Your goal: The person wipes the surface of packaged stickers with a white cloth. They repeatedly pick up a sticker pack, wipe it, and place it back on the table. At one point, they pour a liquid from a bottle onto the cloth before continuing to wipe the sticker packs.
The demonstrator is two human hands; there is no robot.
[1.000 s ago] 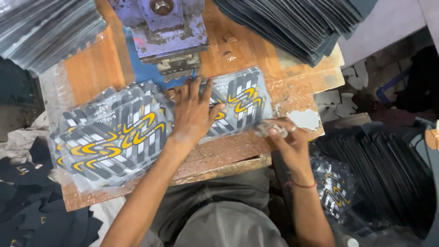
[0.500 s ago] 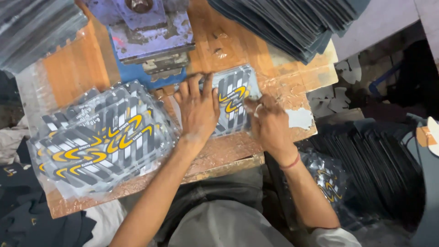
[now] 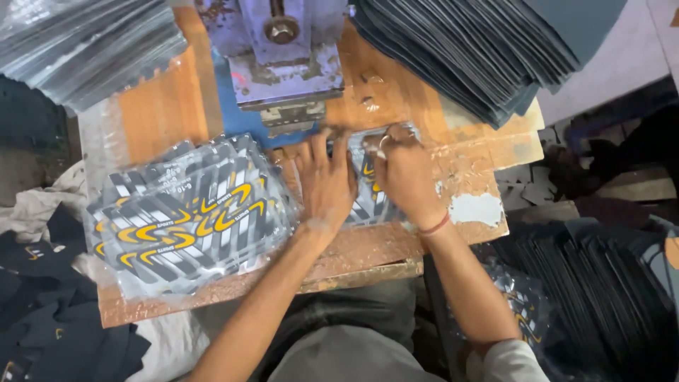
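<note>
Both hands press 1 printed pouch (image 3: 368, 205) flat just below the blue press (image 3: 286, 67): left hand (image 3: 327, 180) spread wide, right hand (image 3: 403, 173) pinching the pouch's top edge; sliding it under the press head likely follows.

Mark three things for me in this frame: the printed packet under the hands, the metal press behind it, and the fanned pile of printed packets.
printed packet (image 3: 368, 201): head view, strip visible between the hands.
metal press (image 3: 283, 71): head view, its grey body.
pile of printed packets (image 3: 187, 216): head view, top packet's yellow pattern.

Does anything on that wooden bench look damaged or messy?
Yes. The wooden bench is worn: a pale patch where the surface has flaked off near the right hand, and chipped front edges. The printed packets beside the left hand lie in a loose, fanned pile, not squared.
</note>
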